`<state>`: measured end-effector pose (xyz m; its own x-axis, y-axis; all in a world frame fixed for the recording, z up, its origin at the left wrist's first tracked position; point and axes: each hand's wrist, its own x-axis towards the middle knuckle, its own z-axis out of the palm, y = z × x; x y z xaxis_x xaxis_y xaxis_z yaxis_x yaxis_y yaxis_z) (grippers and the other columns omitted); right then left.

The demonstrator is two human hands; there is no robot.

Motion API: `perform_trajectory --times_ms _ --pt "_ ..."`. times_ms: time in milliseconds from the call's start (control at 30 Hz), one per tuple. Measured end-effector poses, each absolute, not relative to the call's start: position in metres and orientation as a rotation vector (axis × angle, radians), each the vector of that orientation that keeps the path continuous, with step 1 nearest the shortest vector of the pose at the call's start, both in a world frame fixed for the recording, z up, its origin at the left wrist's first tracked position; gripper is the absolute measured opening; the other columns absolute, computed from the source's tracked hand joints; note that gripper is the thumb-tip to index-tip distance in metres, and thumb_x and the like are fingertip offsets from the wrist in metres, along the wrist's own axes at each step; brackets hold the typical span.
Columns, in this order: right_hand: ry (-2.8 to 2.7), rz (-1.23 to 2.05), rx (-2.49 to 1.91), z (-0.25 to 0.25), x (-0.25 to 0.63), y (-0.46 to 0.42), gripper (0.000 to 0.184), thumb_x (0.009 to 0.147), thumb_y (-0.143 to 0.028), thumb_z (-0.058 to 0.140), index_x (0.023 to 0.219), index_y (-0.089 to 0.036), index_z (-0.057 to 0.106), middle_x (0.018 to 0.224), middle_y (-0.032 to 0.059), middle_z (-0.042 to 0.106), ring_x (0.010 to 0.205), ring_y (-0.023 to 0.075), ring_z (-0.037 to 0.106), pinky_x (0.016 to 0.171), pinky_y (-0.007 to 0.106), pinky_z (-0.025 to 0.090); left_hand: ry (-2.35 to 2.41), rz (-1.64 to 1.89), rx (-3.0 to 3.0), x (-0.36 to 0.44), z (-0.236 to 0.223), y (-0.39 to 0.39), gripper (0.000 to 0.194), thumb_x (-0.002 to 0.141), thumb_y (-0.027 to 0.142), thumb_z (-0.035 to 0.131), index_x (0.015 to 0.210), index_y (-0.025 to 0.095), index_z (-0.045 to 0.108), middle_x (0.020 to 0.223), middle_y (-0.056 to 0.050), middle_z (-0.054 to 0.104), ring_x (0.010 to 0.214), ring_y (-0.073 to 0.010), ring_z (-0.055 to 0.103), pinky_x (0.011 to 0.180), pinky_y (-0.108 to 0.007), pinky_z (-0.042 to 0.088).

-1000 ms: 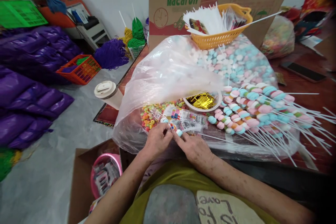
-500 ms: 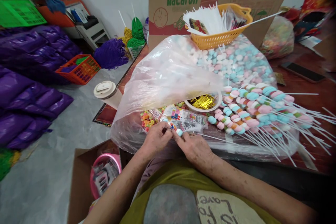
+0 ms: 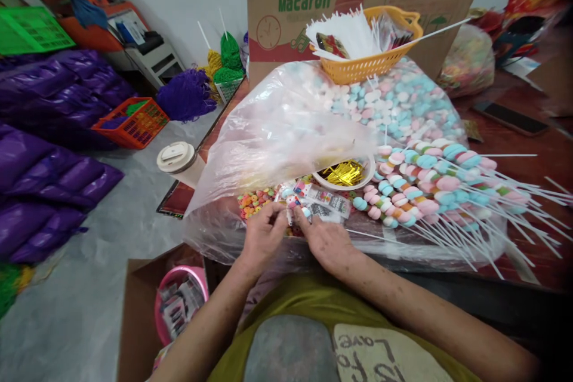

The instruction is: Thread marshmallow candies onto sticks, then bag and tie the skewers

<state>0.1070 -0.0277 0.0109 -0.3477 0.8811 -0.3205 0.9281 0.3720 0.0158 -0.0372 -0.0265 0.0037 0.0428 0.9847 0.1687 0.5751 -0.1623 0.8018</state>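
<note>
My left hand (image 3: 264, 231) is closed, thumb and forefinger pinching the edge of a small printed clear plastic bag (image 3: 292, 202). Close against it from the right, my right hand (image 3: 329, 245) has its fingers bent at the same bag; the fingertips are partly hidden. A pale blue and white marshmallow (image 3: 306, 212) shows by the right fingertips. More flat printed wrappers (image 3: 331, 202) lie just beyond the hands. To the left are small colourful candy rings (image 3: 255, 203). A thin white stick (image 3: 371, 234) runs out to the right from beside my right hand.
Marshmallow skewers (image 3: 430, 185) are piled on the right. Behind the hands stand a white bowl of gold twist ties (image 3: 344, 174) and a large clear bag of marshmallows (image 3: 264, 113). An orange basket (image 3: 371, 65) of white sticks sits atop it. A lidded cup (image 3: 179, 161) stands left.
Both hands stay close together, their fingers shifting slightly at the small bag. The whole view has moved a little, so things appear slightly further left.
</note>
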Motion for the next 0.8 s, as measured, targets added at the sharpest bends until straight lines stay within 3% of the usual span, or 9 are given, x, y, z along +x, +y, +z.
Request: perform_trajectory --times_ms 100,300,467,533,633,800 --pt "2.364 -0.200 1.616 0.006 0.111 -0.026 0.062 0.088 -0.009 0.023 0.143 -0.028 0.003 0.099 0.0116 0.061 0.074 0.0187 0.065 0.060 0.027 0.049 1.592 0.911 1.825 -0.044 0.002 -0.020 0.015 0.078 0.024 0.049 0.068 0.017 0.057 0.061 0.003 0.056 0.056 -0.0086 0.049 0.056 -0.019 0.038" --pt "2.451 -0.220 1.669 0.004 0.113 -0.032 0.060 0.086 -0.009 0.027 0.142 -0.024 0.014 0.099 0.0116 0.061 0.072 0.0207 0.064 0.058 0.029 0.049 1.765 0.762 1.970 -0.028 -0.006 -0.014 0.014 0.077 0.024 0.051 0.074 0.017 0.063 0.071 -0.001 0.063 0.065 -0.0119 0.054 0.061 -0.023 0.039" --pt "2.681 -0.438 1.758 -0.016 0.131 -0.042 0.057 0.086 -0.014 0.031 0.141 -0.006 0.016 0.101 0.0146 0.061 0.085 0.0202 0.061 0.072 0.030 0.048 1.805 0.771 1.993 -0.026 -0.008 -0.011 0.014 0.076 0.027 0.053 0.071 0.018 0.063 0.069 0.000 0.062 0.065 -0.0121 0.055 0.061 -0.023 0.038" --pt "2.727 -0.521 1.824 -0.025 0.139 -0.046 0.049 0.087 -0.016 0.032 0.135 -0.004 0.029 0.104 0.0157 0.060 0.091 0.0194 0.058 0.078 0.029 0.045 1.792 0.747 2.044 -0.025 -0.007 -0.011 0.015 0.077 0.028 0.053 0.072 0.018 0.063 0.072 -0.001 0.063 0.068 -0.0127 0.056 0.064 -0.023 0.039" --pt "2.691 -0.559 1.880 -0.029 0.145 -0.050 0.034 0.089 -0.018 0.032 0.115 -0.011 0.051 0.101 0.0121 0.062 0.092 0.0183 0.057 0.079 0.028 0.043 1.826 0.635 2.133 -0.019 -0.004 -0.010 0.020 0.081 0.030 0.048 0.078 0.018 0.064 0.077 -0.004 0.064 0.073 -0.0145 0.058 0.067 -0.024 0.040" --pt "2.592 -0.500 1.918 -0.020 0.141 -0.052 0.026 0.090 -0.022 0.033 0.090 -0.017 0.059 0.085 0.0056 0.065 0.079 0.0175 0.060 0.067 0.026 0.039 1.962 0.276 2.270 -0.008 -0.001 -0.008 0.026 0.083 0.028 0.040 0.079 0.017 0.063 0.081 -0.007 0.065 0.072 -0.0171 0.059 0.061 -0.026 0.038"
